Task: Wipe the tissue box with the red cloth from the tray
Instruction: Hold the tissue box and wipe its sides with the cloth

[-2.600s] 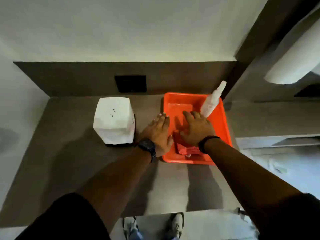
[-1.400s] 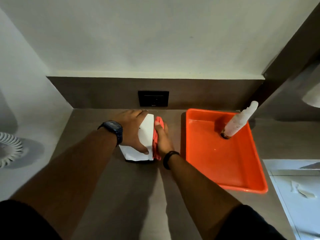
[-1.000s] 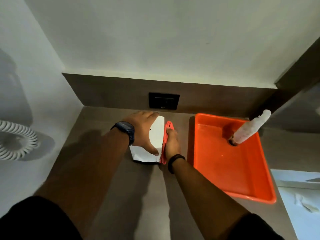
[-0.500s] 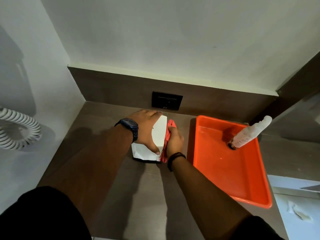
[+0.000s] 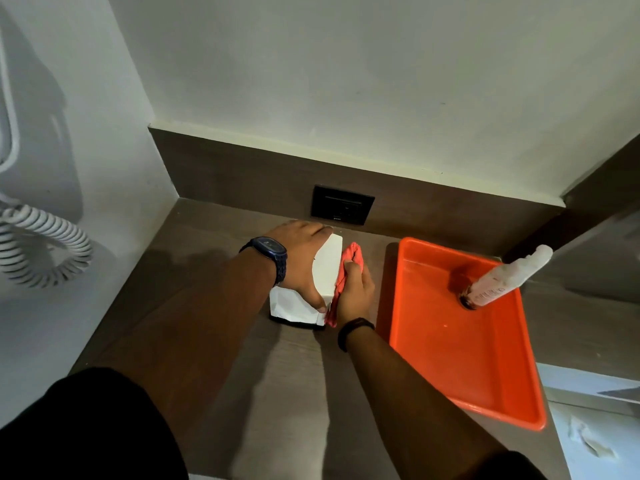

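The white tissue box [image 5: 327, 268] stands on the brown counter near the back wall. My left hand [image 5: 301, 261] lies over its top and left side, thumb down the front face, gripping it. My right hand [image 5: 353, 292] presses the bunched red cloth [image 5: 349, 263] against the box's right side, with the cloth showing above and below my fingers. The orange tray [image 5: 485, 368] sits just to the right of my right hand, apart from the box.
A white spray bottle [image 5: 509, 277] stands tilted in the tray's far corner. A black wall socket [image 5: 343, 204] is behind the box. A coiled white cord [image 5: 41, 244] hangs on the left wall. A white surface [image 5: 595, 438] lies at the lower right.
My right hand took the red cloth out of the tray and brought it to the box's right side, where it shifts slightly along the face. My left hand moved onto the box.
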`<action>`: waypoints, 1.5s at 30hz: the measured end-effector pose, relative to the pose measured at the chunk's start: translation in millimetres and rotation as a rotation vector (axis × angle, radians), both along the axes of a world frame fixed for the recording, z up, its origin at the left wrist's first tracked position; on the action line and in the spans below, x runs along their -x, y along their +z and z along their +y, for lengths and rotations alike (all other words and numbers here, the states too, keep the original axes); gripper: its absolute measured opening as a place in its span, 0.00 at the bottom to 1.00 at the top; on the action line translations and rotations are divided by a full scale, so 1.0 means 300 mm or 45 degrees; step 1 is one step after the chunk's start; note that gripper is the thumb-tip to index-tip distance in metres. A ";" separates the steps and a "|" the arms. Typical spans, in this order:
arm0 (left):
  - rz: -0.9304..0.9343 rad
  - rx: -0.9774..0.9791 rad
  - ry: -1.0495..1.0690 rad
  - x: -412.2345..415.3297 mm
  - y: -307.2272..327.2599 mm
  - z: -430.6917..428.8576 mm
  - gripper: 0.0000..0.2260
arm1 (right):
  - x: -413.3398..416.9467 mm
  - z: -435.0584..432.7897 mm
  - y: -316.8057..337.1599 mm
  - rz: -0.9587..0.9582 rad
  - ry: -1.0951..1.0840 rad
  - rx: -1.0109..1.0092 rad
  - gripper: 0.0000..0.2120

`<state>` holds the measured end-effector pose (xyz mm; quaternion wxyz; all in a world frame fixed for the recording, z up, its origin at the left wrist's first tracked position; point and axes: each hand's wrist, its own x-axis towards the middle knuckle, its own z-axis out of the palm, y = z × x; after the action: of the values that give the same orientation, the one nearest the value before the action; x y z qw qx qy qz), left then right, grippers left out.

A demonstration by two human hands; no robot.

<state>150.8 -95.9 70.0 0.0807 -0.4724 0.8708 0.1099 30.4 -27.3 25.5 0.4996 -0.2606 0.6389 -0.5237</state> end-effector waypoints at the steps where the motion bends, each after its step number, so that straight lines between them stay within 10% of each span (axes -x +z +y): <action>1: 0.008 0.016 -0.004 0.002 0.002 0.000 0.59 | 0.007 -0.001 -0.004 -0.001 0.004 -0.041 0.16; 7: 0.060 0.025 0.026 0.007 0.010 0.006 0.59 | 0.025 -0.013 0.046 -0.025 -0.082 -0.224 0.09; 12: 0.149 -0.036 0.078 -0.037 0.000 0.013 0.66 | 0.039 -0.043 0.113 -0.181 -0.252 0.186 0.10; 16: 0.319 -0.088 0.207 -0.155 -0.035 0.026 0.63 | 0.060 -0.100 0.147 0.388 0.033 0.422 0.07; 21: 0.610 -0.061 0.247 -0.177 -0.055 0.035 0.50 | 0.015 -0.105 0.117 1.494 0.775 0.387 0.26; 26: 0.646 -0.046 0.256 -0.179 -0.064 0.038 0.51 | -0.001 -0.075 0.121 1.822 0.917 0.550 0.27; 45: 0.450 -0.015 0.234 -0.189 -0.051 0.028 0.53 | 0.026 -0.080 0.131 1.787 0.944 0.532 0.23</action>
<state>207.6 -87.4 54.6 -0.0812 -0.5229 0.8239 0.2030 22.6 -51.4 64.9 0.0653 -0.8094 0.5645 -0.1478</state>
